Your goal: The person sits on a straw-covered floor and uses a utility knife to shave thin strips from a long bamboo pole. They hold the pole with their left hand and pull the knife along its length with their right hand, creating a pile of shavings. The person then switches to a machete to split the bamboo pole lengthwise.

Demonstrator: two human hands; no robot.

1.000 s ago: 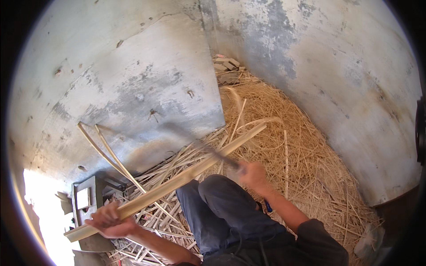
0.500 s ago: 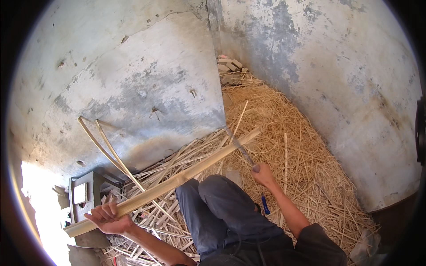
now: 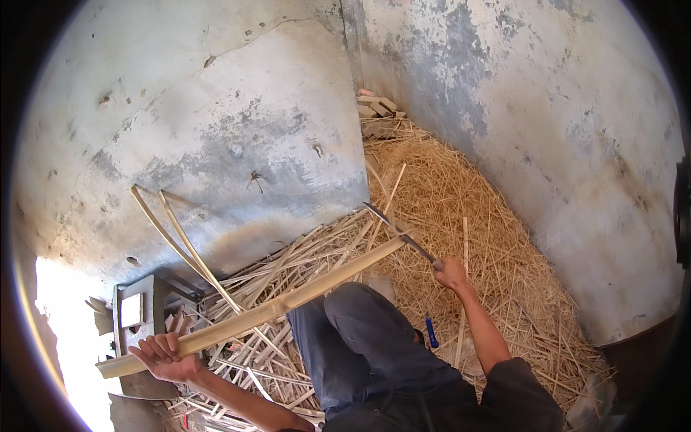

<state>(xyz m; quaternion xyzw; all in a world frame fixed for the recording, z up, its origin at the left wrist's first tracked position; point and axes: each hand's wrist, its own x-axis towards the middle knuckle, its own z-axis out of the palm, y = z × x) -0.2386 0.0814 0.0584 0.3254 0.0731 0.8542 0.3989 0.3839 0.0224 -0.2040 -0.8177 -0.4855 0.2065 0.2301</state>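
Stained walls [image 3: 230, 108] are enclosing a heap of shavings [image 3: 497, 266]. The left hand [image 3: 169, 358] is clamping its fingers around the strip [image 3: 259, 315], which is slanting past the knees [image 3: 353, 306]; the right hand's [image 3: 451, 273] fingers are wrapping the knife [image 3: 419, 248]. Keeping the strip braced and the blade shallow (edge away from the knees) is probably serving best. The right fist is hiding most of the handle; whether the blade is touching the strip, I cannot tell.

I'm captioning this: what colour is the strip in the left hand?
The strip is pale yellow-tan, seen in the head view.

Yellowish strip [image 3: 248, 317]; dark blade [image 3: 418, 247]; grey trousers [image 3: 374, 338]
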